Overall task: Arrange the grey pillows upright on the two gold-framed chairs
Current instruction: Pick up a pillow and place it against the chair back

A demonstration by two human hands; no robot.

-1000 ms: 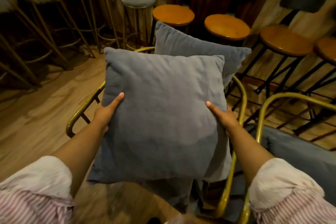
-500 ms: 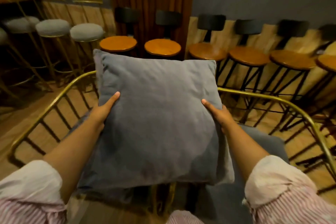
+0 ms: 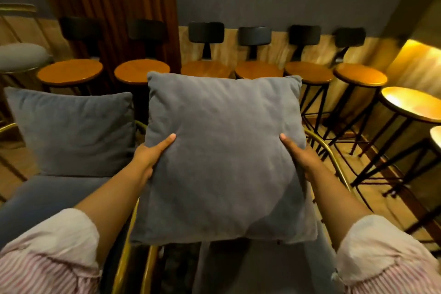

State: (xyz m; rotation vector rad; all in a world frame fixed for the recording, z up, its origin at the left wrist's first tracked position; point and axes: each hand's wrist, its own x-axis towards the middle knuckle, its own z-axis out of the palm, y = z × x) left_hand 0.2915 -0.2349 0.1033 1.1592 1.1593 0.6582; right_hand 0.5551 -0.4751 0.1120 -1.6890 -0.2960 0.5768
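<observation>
Holding the grey pillow [image 3: 222, 157] by its two side edges — left hand [image 3: 149, 155] on the left edge, right hand [image 3: 303, 156] on the right, thumbs flat on the near face, remaining fingers hidden behind, so both hands are clamped on it. Grip sits mid-height on both sides, likely to keep the square face upright and stop it sagging or twisting while it's lined up. It hangs over the right gold-framed chair [image 3: 331, 155], whose curved gold rail shows just past the right hand; grey seat [image 3: 262, 270] below, near edge of view. Can't tell if the bottom edge touches the seat yet

Second pillow [image 3: 71, 133] already stands upright on the left gold-framed chair [image 3: 124, 253], leaning back — looks like that half is done. Row of wooden stools [image 3: 310, 74] along the far wall, well apart from both chairs

Judgement: next move is seating this one against the backrest, same lean as the left — releasing too early could let it flop forward
</observation>
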